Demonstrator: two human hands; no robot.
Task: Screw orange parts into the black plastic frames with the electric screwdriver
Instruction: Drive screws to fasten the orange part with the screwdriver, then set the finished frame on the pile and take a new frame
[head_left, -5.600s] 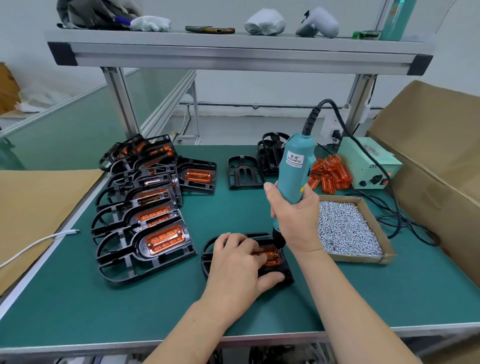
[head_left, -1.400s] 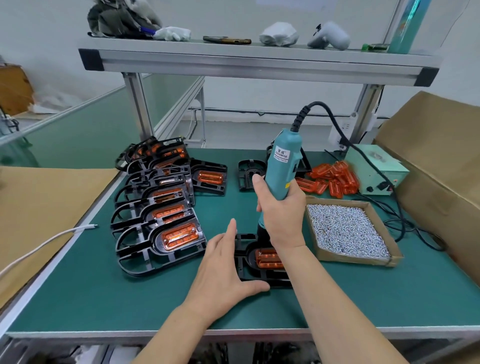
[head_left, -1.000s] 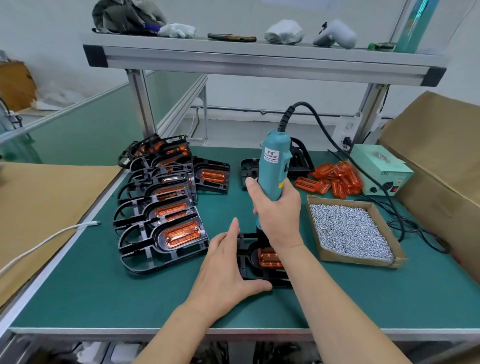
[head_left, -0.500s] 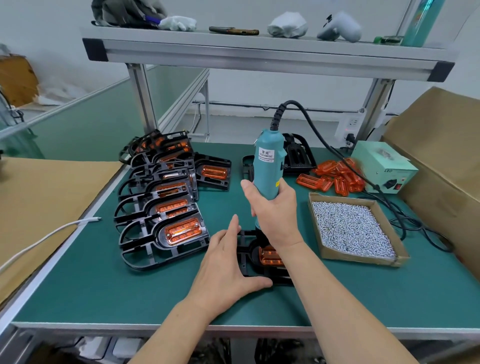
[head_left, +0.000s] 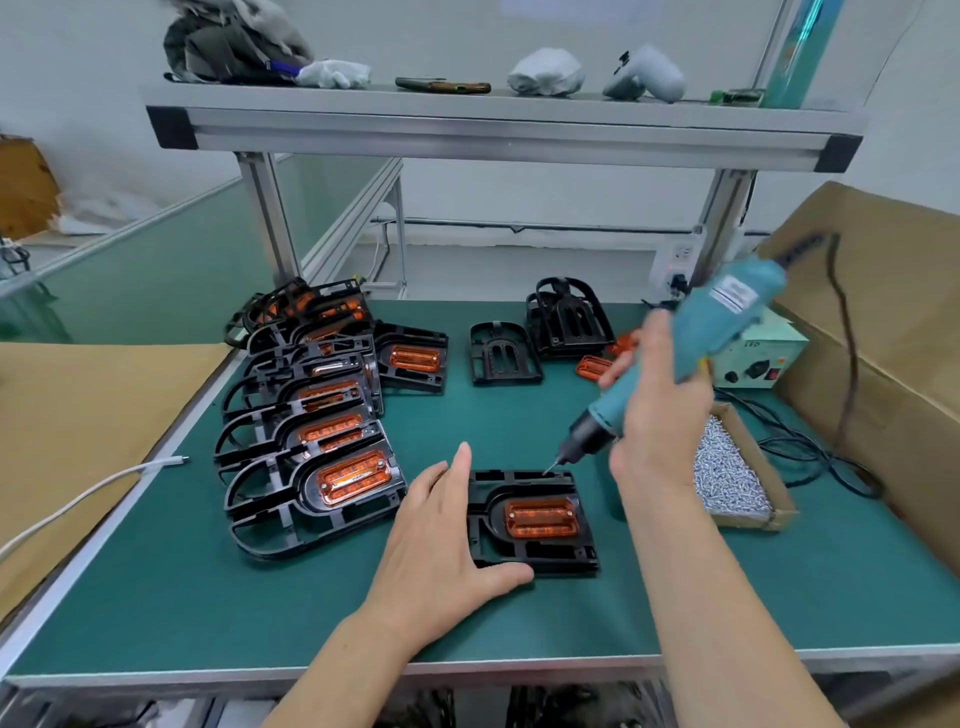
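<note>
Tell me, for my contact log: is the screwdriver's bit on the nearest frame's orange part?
No, the electric screwdriver is tilted, its tip at the far edge of the black frame, apart from the orange part.

Green-topped bench (head_left: 208, 597). Between our left hand (head_left: 441, 535) and right hand (head_left: 657, 410) we see a black frame (head_left: 535, 558) holding an orange part (head_left: 540, 517). Left of the left hand: overlapping finished frames (head_left: 311, 483). Right of the right hand: a cardboard tray (head_left: 748, 521) of screws (head_left: 722, 478). Beyond both: empty frames (head_left: 506, 375), loose orange parts (head_left: 592, 366), a power box (head_left: 763, 358).
</note>
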